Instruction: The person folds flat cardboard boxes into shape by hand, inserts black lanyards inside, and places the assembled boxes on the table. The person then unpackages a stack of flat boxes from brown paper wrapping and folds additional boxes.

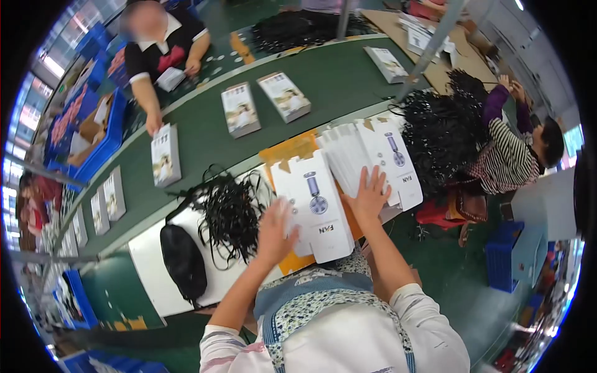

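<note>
A flat white fan carton with a blue fan picture lies in front of my body, on top of other flat cartons. My left hand is at this carton's left edge, slightly blurred, its fingers apart; whether it touches the carton is unclear. My right hand lies with spread fingers on a second stack of flat cartons, just right of the first. Fanned white carton edges show between the two printed faces. Orange-brown cardboard sticks out beneath the cartons.
Black cords and a black pouch lie to the left; a larger heap of black cords is at right. Packed boxes stand on the green conveyor. Across it, a person touches a box. Another person sits at right.
</note>
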Tool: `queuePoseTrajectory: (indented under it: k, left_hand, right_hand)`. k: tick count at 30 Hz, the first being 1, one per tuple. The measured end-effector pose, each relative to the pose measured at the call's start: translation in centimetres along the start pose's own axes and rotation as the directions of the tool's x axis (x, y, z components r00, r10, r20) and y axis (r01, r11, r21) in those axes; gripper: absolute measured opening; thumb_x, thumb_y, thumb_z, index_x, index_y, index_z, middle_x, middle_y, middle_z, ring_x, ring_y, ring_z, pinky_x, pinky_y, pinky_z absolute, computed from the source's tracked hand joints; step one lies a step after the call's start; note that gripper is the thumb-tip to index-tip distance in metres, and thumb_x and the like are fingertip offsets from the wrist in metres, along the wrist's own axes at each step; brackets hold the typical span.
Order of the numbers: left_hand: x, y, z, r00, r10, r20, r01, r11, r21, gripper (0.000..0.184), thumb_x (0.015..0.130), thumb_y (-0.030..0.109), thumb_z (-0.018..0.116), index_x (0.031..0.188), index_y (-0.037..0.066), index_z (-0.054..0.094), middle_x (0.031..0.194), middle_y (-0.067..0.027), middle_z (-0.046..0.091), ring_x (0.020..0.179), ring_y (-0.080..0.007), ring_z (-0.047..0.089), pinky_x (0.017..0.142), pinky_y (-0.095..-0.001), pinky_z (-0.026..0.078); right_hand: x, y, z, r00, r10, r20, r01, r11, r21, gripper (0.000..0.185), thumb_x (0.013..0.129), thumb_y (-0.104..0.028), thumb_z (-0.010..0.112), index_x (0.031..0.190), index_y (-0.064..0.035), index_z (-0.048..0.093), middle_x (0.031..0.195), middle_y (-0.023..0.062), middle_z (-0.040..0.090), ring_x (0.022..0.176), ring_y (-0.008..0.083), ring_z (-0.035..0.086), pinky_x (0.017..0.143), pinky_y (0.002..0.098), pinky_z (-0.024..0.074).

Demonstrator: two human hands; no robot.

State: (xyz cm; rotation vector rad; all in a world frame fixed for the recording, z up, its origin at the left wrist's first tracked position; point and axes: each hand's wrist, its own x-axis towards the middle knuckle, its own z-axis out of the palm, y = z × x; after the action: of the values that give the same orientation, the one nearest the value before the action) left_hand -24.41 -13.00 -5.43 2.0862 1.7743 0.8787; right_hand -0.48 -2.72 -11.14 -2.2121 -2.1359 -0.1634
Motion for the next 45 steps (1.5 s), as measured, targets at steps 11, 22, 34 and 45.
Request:
queuePoseTrajectory:
  k: [11,22,34,45]
  left_hand:
    - [5.4,5.1,10.9,0.927,0.196,0.321,-0.227,0.972,0.06,0.023,0.077,0.026,0.057,0.089,0.008,0.063,0.093,-0.0038,0.06,0.11,-0.0233,0.048,0.105,-0.0474,0.024]
    - [5.9,5.1,7.8,0.971,0.01,0.24,-0.031,0.996,0.084,0.029,0.076,0.023,0.06,0.1,0.008,0.06,0.107,-0.0068,0.058,0.109,-0.0242,0.048,0.102,-0.0482,0.028]
    - [13.0,6.7,17.7,0.619,-0.771,0.146,0.785,0.607,-0.121,0.119,0.064,0.056,0.07,0.137,-0.009,0.002,0.138,-0.0323,0.016,0.127,-0.0444,0.022,0.105,-0.0465,0.021]
    - [11.2,3.2,16.6,0.786,-0.554,0.275,0.618,0.696,-0.366,0.098,0.074,0.05,0.063,0.134,-0.009,0.013,0.133,-0.0328,0.028,0.123,-0.0423,0.034,0.102,-0.0446,0.029]
  right_hand:
    - [6.9,11.8,-0.5,0.994,-0.072,0.078,-0.02,0.594,0.804,0.069,0.072,-0.014,0.07,0.133,-0.0062,0.039,0.105,0.0129,0.059,0.085,0.0222,0.056,0.073,0.0298,0.0469]
    - [16.9,16.8,3.5,0.842,-0.14,0.521,-0.312,0.662,0.682,0.077,0.06,-0.033,0.08,0.119,0.0068,0.05,0.113,0.0186,0.053,0.101,0.0195,0.054,0.082,0.0307,0.0463]
    - [13.1,11.8,1.0,0.729,-0.446,0.519,-0.296,0.477,0.827,0.086,0.065,-0.026,0.078,0.131,-0.0013,0.029,0.122,0.0185,0.048,0.111,0.0243,0.049,0.094,0.0329,0.0388]
    - [7.7,10.4,3.3,0.702,-0.342,0.625,-0.645,0.067,0.761,0.051,0.082,-0.02,0.064,0.125,-0.0029,0.043,0.11,0.0087,0.057,0.096,0.0185,0.057,0.08,0.0311,0.0471]
